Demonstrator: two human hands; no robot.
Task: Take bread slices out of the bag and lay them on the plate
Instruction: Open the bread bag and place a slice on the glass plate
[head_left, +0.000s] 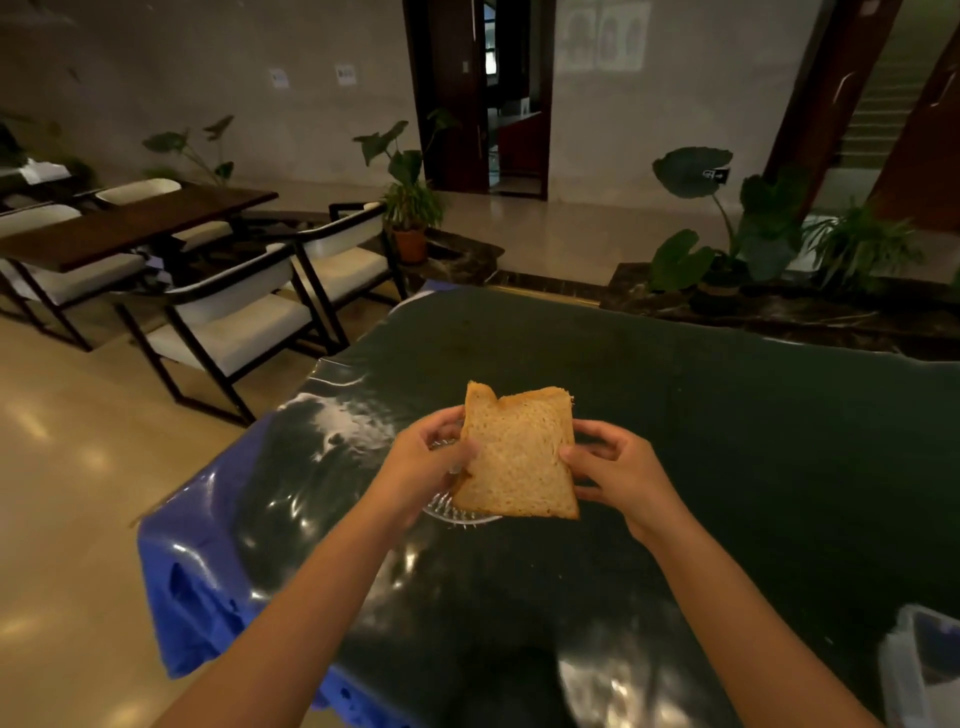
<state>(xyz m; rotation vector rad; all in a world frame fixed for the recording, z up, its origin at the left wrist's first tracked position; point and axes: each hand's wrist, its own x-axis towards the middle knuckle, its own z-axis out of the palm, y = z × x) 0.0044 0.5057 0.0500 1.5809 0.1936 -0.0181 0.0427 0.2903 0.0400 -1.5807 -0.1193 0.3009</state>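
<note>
A brown bread slice (519, 457) is held upright and slightly tilted above the table. My left hand (423, 460) pinches its left edge and my right hand (618, 467) pinches its right edge. Under and behind the slice lies a clear glass plate (462, 512), mostly hidden; only its near rim and a bit of its left side show. A clear plastic bag (919, 670) sits at the table's near right corner, cut off by the frame edge.
The table (727, 441) has a dark shiny cover over a blue cloth (192, 582) hanging at its left side. Chairs (234, 322) and a wooden table (130, 223) stand to the left; potted plants (727, 249) line the far side.
</note>
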